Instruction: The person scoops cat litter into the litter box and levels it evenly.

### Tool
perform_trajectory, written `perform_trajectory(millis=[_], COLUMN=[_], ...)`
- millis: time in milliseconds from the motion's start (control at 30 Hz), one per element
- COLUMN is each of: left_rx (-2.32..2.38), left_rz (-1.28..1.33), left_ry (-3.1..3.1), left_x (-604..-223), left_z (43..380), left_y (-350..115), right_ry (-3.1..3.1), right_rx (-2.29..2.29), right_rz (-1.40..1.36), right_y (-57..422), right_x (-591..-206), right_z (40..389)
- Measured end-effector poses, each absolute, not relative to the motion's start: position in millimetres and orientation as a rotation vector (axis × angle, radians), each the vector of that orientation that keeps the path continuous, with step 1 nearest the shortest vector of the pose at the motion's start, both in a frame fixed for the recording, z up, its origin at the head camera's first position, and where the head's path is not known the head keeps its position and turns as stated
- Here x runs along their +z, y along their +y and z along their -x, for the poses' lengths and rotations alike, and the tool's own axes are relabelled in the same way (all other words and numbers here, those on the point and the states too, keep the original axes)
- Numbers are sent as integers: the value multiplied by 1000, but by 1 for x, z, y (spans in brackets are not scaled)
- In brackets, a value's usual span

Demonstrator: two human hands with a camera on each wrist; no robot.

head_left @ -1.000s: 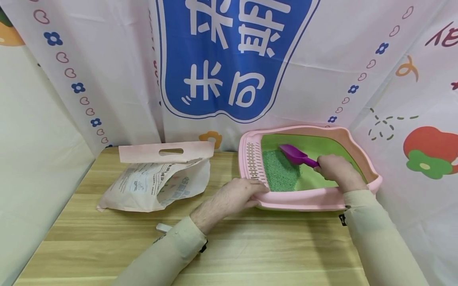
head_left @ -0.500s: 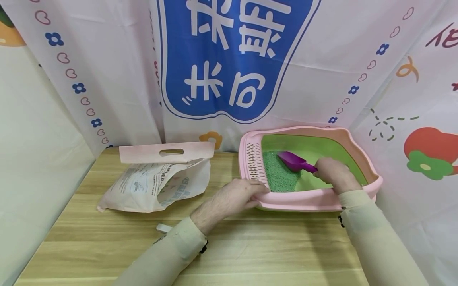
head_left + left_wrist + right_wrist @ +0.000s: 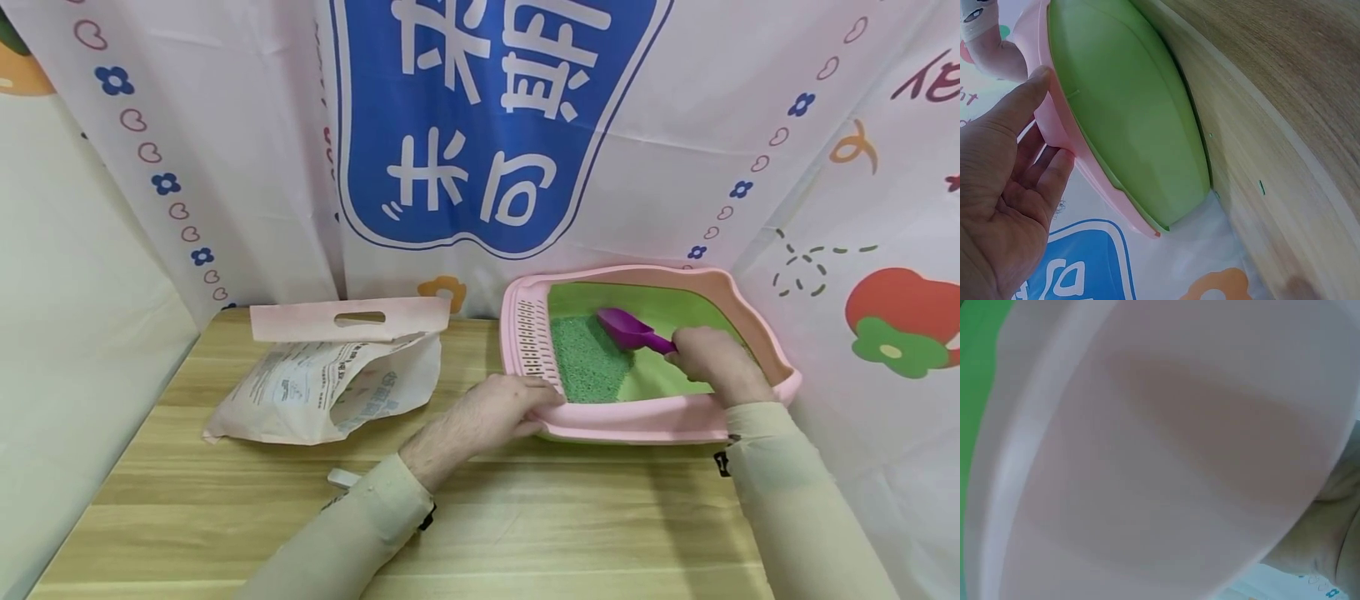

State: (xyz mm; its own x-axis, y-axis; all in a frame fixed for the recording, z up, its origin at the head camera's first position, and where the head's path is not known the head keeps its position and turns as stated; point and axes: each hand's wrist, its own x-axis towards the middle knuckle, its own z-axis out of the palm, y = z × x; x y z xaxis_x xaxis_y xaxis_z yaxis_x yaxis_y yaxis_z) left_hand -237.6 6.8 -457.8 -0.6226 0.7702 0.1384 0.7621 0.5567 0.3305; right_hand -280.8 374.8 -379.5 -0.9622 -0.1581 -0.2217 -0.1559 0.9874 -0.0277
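Observation:
A cat litter box with a pink rim (image 3: 637, 421) and green base (image 3: 1129, 119) stands at the right of the table. Green litter granules (image 3: 588, 362) lie in its left half, beside a slotted pink panel. My right hand (image 3: 712, 358) grips the handle of a purple scoop (image 3: 624, 328), whose blade is at the right edge of the granules. At the box's front left corner, my left hand (image 3: 506, 408) holds the pink rim between thumb and fingers. The box's pink wall (image 3: 1160, 456) covers most of the right wrist view and hides the scoop there.
An open paper-like bag (image 3: 300, 383) with a cut-out handle lies on its side at the left of the wooden table (image 3: 525, 525). A small white object (image 3: 343, 478) lies near the left forearm. Printed curtains (image 3: 247, 167) hang behind the table and along the right.
The scoop first went slightly left and toward me over the granules, then back right, the right hand moving with it. The left hand, box and bag have stayed put.

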Motion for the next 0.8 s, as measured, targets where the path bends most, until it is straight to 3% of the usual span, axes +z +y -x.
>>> perform_trajectory(millis=[433, 800], left_rx=[562, 557], left_rz=[-1336, -1317], left_ry=[2750, 2749], left_x=[-456, -455], left_z=[237, 236], left_y=[6, 6], right_ry=[2869, 2803], right_rx=[-67, -89], right_rz=[265, 117], right_y=[364, 377], right_x=[-385, -379], right_z=[279, 272])
